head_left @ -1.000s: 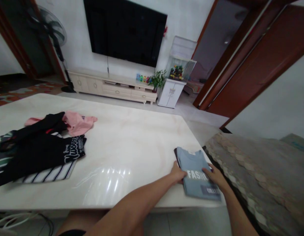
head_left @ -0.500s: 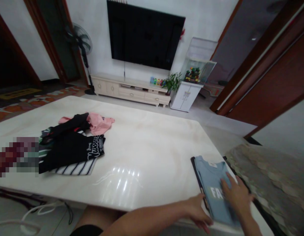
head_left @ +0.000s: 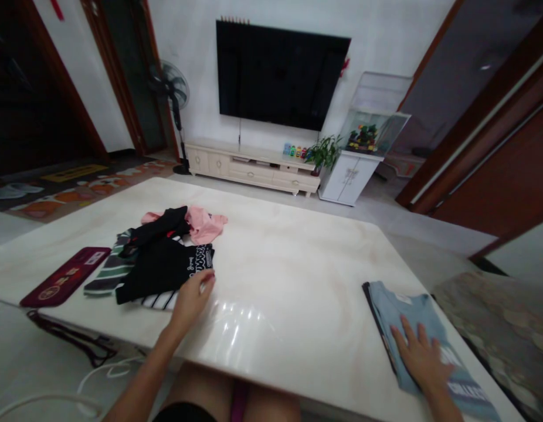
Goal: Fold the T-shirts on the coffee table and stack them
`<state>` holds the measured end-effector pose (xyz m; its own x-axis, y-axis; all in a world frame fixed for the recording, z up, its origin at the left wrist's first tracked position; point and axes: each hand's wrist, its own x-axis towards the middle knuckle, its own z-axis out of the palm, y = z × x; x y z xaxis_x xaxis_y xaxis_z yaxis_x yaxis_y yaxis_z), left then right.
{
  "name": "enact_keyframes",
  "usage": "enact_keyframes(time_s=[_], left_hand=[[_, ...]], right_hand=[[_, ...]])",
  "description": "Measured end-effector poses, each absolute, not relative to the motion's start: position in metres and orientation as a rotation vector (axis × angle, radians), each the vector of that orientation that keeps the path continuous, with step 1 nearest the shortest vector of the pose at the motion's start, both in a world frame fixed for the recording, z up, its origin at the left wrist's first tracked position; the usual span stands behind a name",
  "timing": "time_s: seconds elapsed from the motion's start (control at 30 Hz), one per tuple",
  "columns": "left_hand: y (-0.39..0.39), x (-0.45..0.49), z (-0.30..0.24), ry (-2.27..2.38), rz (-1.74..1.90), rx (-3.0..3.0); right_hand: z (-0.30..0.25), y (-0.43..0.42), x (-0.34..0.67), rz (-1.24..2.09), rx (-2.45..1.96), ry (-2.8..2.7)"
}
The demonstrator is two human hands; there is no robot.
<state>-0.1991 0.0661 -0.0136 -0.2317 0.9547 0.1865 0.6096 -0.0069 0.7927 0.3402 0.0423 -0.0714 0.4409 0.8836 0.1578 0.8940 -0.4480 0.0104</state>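
My right hand (head_left: 423, 354) lies on a folded light-blue T-shirt (head_left: 403, 310) at the table's right edge, its fingers spread over the white lettering. Dark cloth shows along the shirt's left side, under it. On the left, my left hand (head_left: 193, 302) hovers at the near right edge of a clothes heap, fingers loosely bent and nothing seen between them. Nearest to it is a black garment (head_left: 159, 269) with white lettering. Beneath that, a white striped garment (head_left: 159, 300) peeks out. A pink garment (head_left: 205, 224) and a green striped one (head_left: 108, 275) lie beyond and to the left.
A pale glossy table (head_left: 293, 264) spans the view. On its left lies a dark red mat (head_left: 64, 278). White cables (head_left: 89, 381) hang below the near edge. Beyond stand a TV cabinet (head_left: 254, 167), a floor fan (head_left: 172, 94) and a fish tank (head_left: 372, 132).
My left hand has swung from the blue T-shirt's left side over to the heap. My right hand stays on the T-shirt, whose lower part now reaches further right. The view has shifted left.
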Motion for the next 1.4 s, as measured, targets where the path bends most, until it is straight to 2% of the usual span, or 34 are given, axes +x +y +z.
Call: enact_keyframes(time_s=[0.1,0.2,0.3,0.4,0.53,0.67,0.87,0.97,1.03,1.1,1.17,1.23,1.4], left_hand=[[0.068,-0.250,-0.010,2.589,0.974,1.664],[0.059,-0.280,-0.013,2.938,0.716,1.482],[0.050,-0.298,-0.015,2.935,0.630,1.392],[0.047,-0.307,-0.010,2.857,0.595,1.292],[0.053,-0.306,-0.001,2.793,0.456,1.242],[0.054,-0.304,0.003,2.856,0.434,1.325],[0.042,-0.315,0.003,2.606,0.412,1.386],[0.038,-0.282,0.016,2.414,0.746,1.545],[0.037,-0.241,0.031,2.028,1.067,1.632],[0.035,-0.197,0.051,1.589,1.203,1.628],[0.032,-0.161,0.071,1.247,1.160,1.668],[0.031,-0.142,0.087,1.098,1.156,1.768],[0.034,-0.135,0.075,1.292,1.178,2.107]], right_hand=[[-0.065,0.047,0.335,-0.098,-2.608,-1.484],[-0.056,0.045,0.326,-0.050,-2.595,-1.438],[-0.042,0.046,0.304,-0.185,-2.513,-1.461],[-0.025,0.052,0.259,-0.297,-2.245,-1.572],[-0.009,0.063,0.171,-0.106,-1.700,-1.840],[-0.006,0.061,0.084,0.054,-1.447,-2.047],[-0.003,0.037,0.012,0.238,-1.257,-2.169],[0.002,0.026,-0.018,0.480,-1.128,-2.178],[0.007,0.025,-0.038,0.743,-1.006,-2.077],[0.013,0.030,-0.053,0.915,-0.929,-1.866],[0.023,0.037,-0.057,0.943,-0.926,-1.670],[0.037,0.043,-0.046,0.899,-0.964,-1.564],[0.077,0.042,0.002,0.772,-1.044,-1.527]])
